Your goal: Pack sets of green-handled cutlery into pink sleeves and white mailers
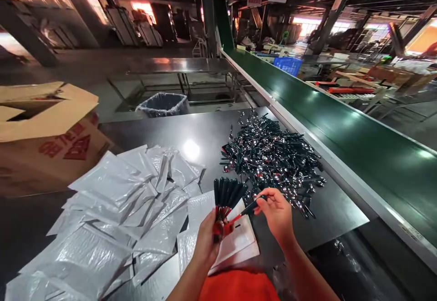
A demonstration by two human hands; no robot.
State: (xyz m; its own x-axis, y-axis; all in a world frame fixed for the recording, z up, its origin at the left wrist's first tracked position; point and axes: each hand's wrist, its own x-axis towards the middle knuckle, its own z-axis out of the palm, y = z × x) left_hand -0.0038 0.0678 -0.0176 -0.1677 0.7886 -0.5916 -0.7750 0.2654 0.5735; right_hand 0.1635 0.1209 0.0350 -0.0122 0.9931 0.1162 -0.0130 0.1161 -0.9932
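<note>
My left hand (206, 242) is shut on a fanned bundle of black-handled utensils (227, 194), with red showing at the lower end. My right hand (276, 214) pinches a single black-handled utensil (251, 208) between thumb and fingers, and its red-tinted end points into the bundle. A heap of shiny metal utensils with dark handles (269, 160) lies just beyond my right hand. Below both hands rests a white padded mailer (235, 242). The utensil heads inside my left hand are hidden by my fingers.
Loose white padded mailers (116, 201) cover the left of the dark table (327, 219). A green conveyor belt (341, 109) runs along its right edge. A cardboard box (51, 141) stands at left, a lined bin (164, 105) beyond the table.
</note>
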